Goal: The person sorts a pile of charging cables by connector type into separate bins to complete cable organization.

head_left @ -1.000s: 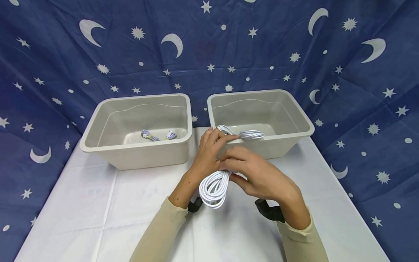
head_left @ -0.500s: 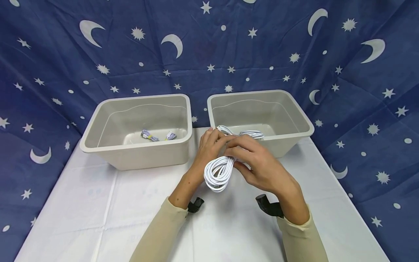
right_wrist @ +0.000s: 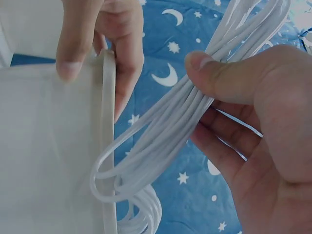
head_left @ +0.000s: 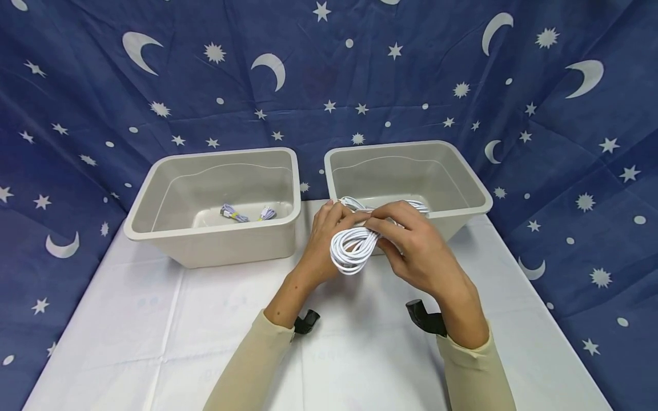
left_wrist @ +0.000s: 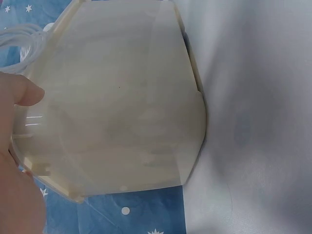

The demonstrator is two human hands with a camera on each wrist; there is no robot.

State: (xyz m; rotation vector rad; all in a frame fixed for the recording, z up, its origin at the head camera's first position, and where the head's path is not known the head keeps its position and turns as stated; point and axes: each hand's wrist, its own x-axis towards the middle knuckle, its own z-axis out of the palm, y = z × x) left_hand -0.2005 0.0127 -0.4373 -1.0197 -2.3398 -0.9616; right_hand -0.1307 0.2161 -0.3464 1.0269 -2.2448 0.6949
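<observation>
My left hand [head_left: 323, 242] grips the front rim of the right-hand beige bin [head_left: 401, 168]. In the right wrist view its thumb lies on the outer wall and its fingers go over the rim. My right hand [head_left: 426, 254] pinches a coiled white cable [right_wrist: 170, 117] between thumb and fingers, at that rim. The coil's near loop [head_left: 349, 260] hangs outside the bin, above the table. More white cable loops [right_wrist: 146, 214] show at the rim inside the bin, partly hidden by my hands. The left wrist view shows white loops [left_wrist: 27, 46] beyond my left thumb [left_wrist: 29, 92].
Another beige bin [head_left: 213, 240] stands to the left and holds two small tied cable bundles [head_left: 233, 213]. Both bins stand on a white-covered table [head_left: 113, 319]. A blue star-and-moon cloth [head_left: 308, 74] hangs behind and at the sides.
My right hand has moved forward and slightly right, carrying the coiled cable toward the right bin's rim. My left hand has stayed at the rim.
</observation>
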